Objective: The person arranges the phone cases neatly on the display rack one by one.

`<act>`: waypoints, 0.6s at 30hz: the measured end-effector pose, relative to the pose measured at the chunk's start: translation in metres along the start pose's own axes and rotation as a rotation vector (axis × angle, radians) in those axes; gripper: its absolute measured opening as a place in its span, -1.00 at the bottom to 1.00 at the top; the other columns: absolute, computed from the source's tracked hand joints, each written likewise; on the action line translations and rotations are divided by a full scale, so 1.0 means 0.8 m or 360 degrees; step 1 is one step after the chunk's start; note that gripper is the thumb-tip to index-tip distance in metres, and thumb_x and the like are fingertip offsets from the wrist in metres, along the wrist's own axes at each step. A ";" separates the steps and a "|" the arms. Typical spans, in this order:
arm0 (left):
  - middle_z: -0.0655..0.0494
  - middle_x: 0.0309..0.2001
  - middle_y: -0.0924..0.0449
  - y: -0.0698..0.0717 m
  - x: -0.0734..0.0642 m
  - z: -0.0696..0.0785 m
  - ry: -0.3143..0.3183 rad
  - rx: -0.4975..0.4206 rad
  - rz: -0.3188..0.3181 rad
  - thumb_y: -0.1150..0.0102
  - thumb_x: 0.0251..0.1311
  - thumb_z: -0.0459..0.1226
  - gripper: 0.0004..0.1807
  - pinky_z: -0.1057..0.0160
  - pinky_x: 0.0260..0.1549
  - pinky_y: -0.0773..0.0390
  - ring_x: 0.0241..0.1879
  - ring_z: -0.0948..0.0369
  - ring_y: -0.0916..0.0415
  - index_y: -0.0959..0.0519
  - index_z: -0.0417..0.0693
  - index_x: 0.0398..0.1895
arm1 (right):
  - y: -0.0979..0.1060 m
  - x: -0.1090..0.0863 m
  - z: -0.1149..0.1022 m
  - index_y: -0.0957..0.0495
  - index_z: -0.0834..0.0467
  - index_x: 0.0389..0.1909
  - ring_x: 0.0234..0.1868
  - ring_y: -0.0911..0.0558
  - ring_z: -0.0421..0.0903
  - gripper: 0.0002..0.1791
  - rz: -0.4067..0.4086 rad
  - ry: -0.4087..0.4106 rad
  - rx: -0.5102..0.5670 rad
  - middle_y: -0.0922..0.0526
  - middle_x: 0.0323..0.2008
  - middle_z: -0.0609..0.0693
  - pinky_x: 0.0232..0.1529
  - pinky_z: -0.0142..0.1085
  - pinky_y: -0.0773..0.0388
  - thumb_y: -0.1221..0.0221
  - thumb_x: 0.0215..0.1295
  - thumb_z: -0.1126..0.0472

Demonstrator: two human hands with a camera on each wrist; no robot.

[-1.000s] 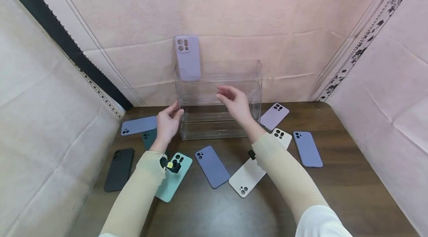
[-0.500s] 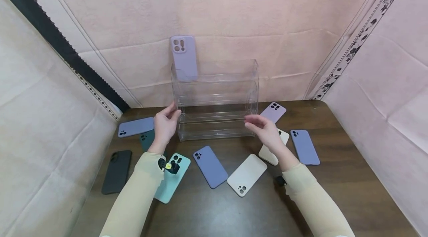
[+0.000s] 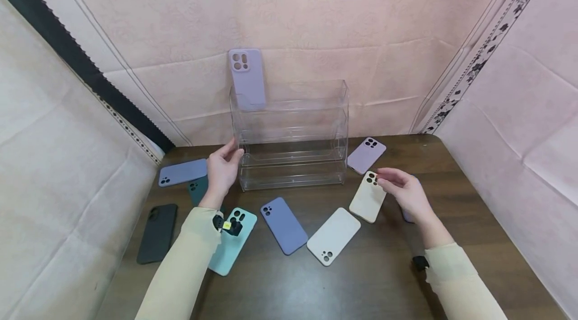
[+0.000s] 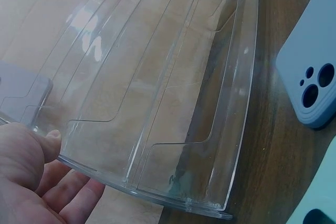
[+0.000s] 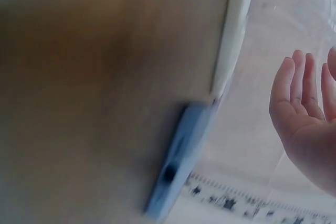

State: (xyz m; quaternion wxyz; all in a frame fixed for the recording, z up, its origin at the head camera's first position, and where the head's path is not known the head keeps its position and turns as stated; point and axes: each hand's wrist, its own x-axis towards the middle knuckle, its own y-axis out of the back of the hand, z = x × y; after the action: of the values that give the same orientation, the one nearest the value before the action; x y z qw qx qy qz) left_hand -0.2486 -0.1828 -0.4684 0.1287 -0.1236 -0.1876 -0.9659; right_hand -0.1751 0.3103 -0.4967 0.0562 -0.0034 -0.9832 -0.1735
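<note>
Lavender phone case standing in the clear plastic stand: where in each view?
Head: the lavender phone case is above centre, slightly left, rising from the left end of the clear plastic tiered stand.
Left wrist: at the left edge, cut off, seen through the clear plastic.
Right wrist: not in it.
Shared landmark: brown wooden table, in all three.
</note>
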 end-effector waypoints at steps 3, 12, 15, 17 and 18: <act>0.01 0.32 -0.66 -0.001 -0.001 0.000 0.0009 0.0004 0.0004 -0.34 0.50 -0.21 -0.49 0.02 0.24 -0.62 0.23 0.03 -0.66 -0.57 0.05 0.46 | 0.020 -0.014 0.011 -0.53 0.40 0.35 0.00 -0.71 -0.37 -0.50 0.0060 -0.0042 -0.0018 -0.74 0.14 0.24 -0.02 -0.52 -0.65 -0.33 0.52 0.23; 0.00 0.32 -0.66 -0.002 0.000 0.000 0.0006 -0.0004 0.0003 -0.34 0.50 -0.21 -0.50 0.03 0.24 -0.62 0.23 0.03 -0.67 -0.58 0.04 0.45 | 0.072 -0.039 0.027 -0.43 0.40 0.45 0.00 -0.64 -0.52 -0.39 0.0022 -0.0168 -0.0175 -0.64 0.25 0.40 -0.03 -0.59 -0.60 -0.32 0.53 0.21; 0.00 0.32 -0.66 -0.001 0.002 0.000 0.0010 -0.0013 0.0004 -0.34 0.50 -0.21 -0.50 0.03 0.24 -0.62 0.23 0.03 -0.66 -0.58 0.04 0.45 | 0.081 -0.040 0.029 -0.41 0.40 0.47 -0.01 -0.59 -0.58 -0.37 -0.0038 -0.0202 -0.0230 -0.59 0.29 0.44 -0.04 -0.59 -0.59 -0.32 0.54 0.19; 0.01 0.33 -0.66 -0.001 0.002 -0.001 0.0013 -0.0014 0.0004 -0.34 0.50 -0.20 -0.50 0.03 0.24 -0.62 0.24 0.04 -0.66 -0.57 0.05 0.45 | 0.087 -0.041 0.032 -0.41 0.40 0.47 -0.01 -0.58 -0.58 -0.37 -0.0070 -0.0215 -0.0276 -0.58 0.30 0.45 -0.05 -0.58 -0.60 -0.32 0.53 0.20; 0.02 0.33 -0.66 -0.001 0.002 -0.001 0.0015 -0.0017 0.0002 -0.34 0.50 -0.20 -0.50 0.03 0.25 -0.61 0.24 0.04 -0.66 -0.57 0.05 0.45 | 0.090 -0.041 0.033 -0.42 0.39 0.47 0.00 -0.58 -0.56 -0.37 -0.0083 -0.0223 -0.0317 -0.58 0.30 0.44 -0.06 -0.58 -0.59 -0.33 0.53 0.19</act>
State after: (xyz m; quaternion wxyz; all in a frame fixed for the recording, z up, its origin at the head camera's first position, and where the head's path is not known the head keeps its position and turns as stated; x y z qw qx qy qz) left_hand -0.2505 -0.1825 -0.4688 0.1297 -0.1199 -0.1817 -0.9674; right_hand -0.1438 0.3874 -0.5004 -0.0177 0.0046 -0.9624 -0.2709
